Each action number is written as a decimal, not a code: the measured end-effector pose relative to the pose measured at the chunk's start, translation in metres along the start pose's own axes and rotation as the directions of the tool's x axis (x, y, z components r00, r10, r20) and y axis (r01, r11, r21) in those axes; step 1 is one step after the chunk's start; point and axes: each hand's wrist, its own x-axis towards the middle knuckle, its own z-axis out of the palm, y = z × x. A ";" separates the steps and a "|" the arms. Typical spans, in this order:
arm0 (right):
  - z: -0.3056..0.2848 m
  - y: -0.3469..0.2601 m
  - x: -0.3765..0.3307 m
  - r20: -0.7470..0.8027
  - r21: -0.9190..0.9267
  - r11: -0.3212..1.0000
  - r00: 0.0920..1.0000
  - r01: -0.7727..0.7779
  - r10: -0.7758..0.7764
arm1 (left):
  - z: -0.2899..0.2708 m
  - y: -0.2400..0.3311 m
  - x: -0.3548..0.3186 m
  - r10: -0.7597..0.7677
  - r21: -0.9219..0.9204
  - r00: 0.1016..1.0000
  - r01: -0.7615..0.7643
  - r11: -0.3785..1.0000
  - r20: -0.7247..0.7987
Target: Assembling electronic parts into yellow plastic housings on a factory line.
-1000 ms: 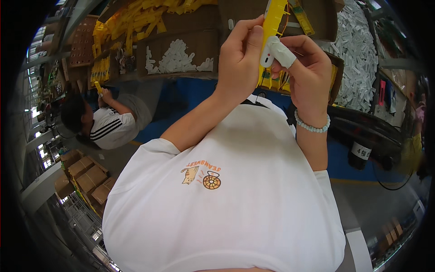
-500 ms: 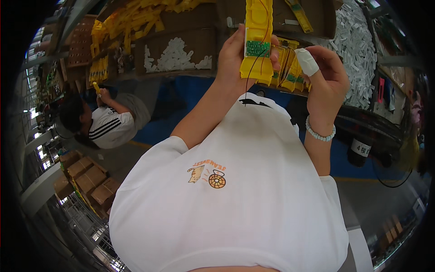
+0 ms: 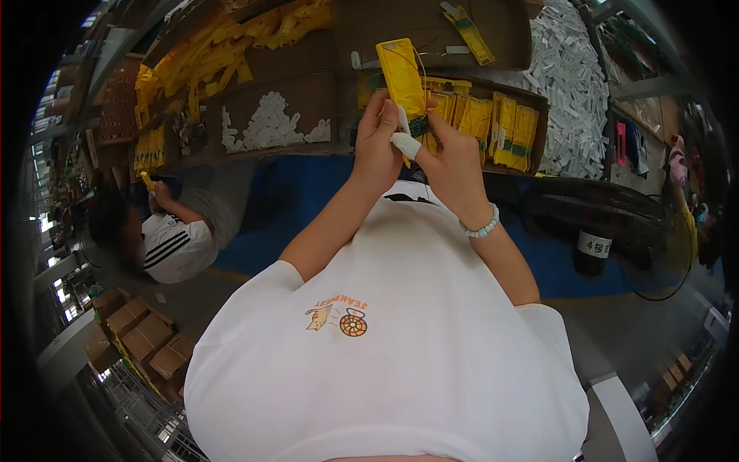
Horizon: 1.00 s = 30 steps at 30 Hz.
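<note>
Both hands meet on a long yellow plastic housing, tilted above the near edge of the workbench. My left hand is closed round its lower left side. My right hand, with a white covering on the thumb, grips the lower right side, the thumb pressed across the front near the left thumb. Part of a green circuit board shows between the fingers; the rest is covered. A thin dark red wire loops along the housing's right edge. The housing's bottom end is hidden by my hands.
Behind my hands, a cardboard tray holds several yellow housings with green boards. White plastic pieces lie in a box to the left; a larger heap fills the right. A co-worker sits at left, holding something yellow. Cartons stand behind.
My right hand has moved left from beside the housing and now grips its lower end. The housing has tilted, and its circuit board is now mostly covered. The whole view has shifted slightly.
</note>
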 end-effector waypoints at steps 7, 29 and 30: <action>-0.004 0.122 -0.009 -0.173 -0.196 0.917 0.933 -0.346 0.315 | -0.093 -0.037 -0.012 -0.265 0.588 0.906 0.417 0.693 -0.331; -0.034 0.205 0.243 -0.183 -0.702 0.672 0.972 -0.235 0.149 | -0.122 0.016 -0.079 0.018 0.526 0.837 0.328 0.785 -0.548; -0.042 0.198 0.241 -0.135 -0.654 0.752 0.991 -0.089 0.000 | -0.117 0.019 -0.079 0.032 0.518 0.837 0.309 0.797 -0.547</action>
